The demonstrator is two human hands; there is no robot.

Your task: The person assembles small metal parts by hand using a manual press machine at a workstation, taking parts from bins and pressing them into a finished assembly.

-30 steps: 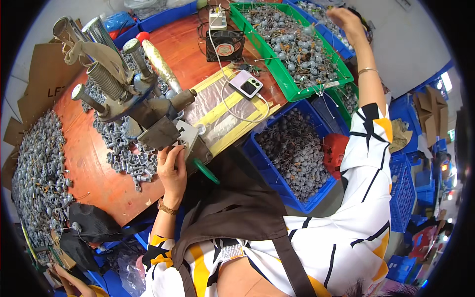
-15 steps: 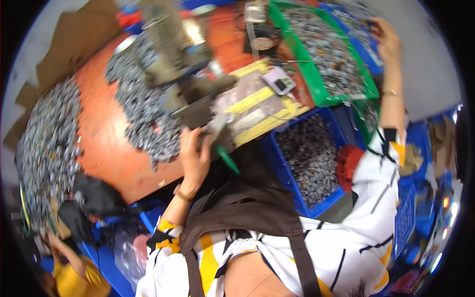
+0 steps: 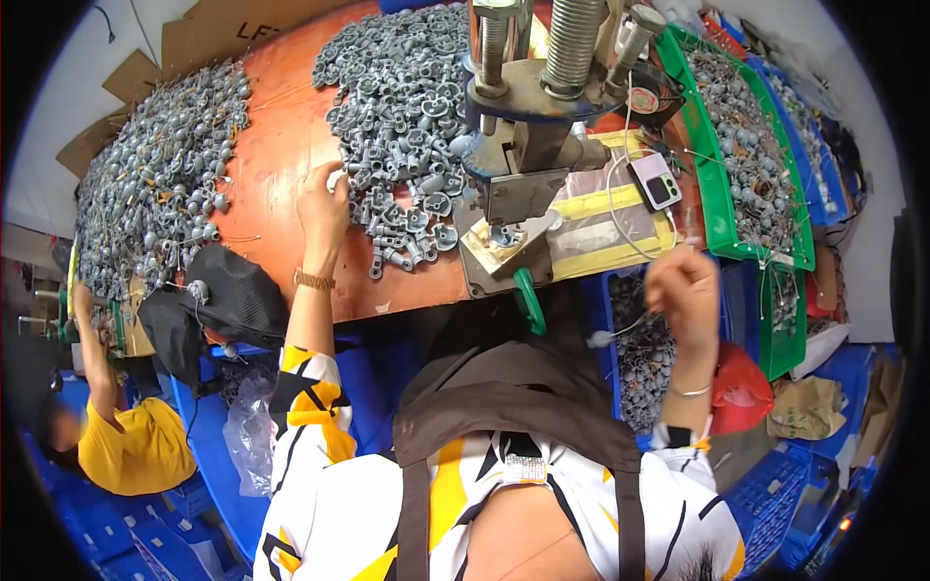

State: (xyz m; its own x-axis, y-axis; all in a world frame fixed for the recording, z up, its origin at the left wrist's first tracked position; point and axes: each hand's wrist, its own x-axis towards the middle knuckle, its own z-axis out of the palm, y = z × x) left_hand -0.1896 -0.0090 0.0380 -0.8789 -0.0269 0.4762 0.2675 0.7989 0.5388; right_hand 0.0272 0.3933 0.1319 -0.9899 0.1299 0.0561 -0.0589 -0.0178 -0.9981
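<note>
My left hand [image 3: 323,211] is at the left edge of a pile of grey plastic fittings [image 3: 407,107] on the orange table. Its fingers are closed on a small pale grey part [image 3: 335,180], mostly covered by them. My right hand [image 3: 686,290] hovers over a blue crate [image 3: 612,290] at the front right, fingers curled together. From it hangs a thin wire with a pale grey piece [image 3: 601,339] at its end. Between the hands stands a metal press [image 3: 528,126] with thick springs. One grey fitting [image 3: 506,235] sits in the holder under it.
A green handle [image 3: 528,300] juts from the press base. Right of it lie a phone [image 3: 656,181] with a cable and a small fan [image 3: 651,97]. A green tray [image 3: 712,145] holds wired grey parts; another heap [image 3: 165,165] is far left. A co-worker in yellow [image 3: 136,445] sits left.
My view has shifted. My left hand has moved from beside the press base to the fittings pile. My right arm has drawn back from the far right trays, now with a wired piece.
</note>
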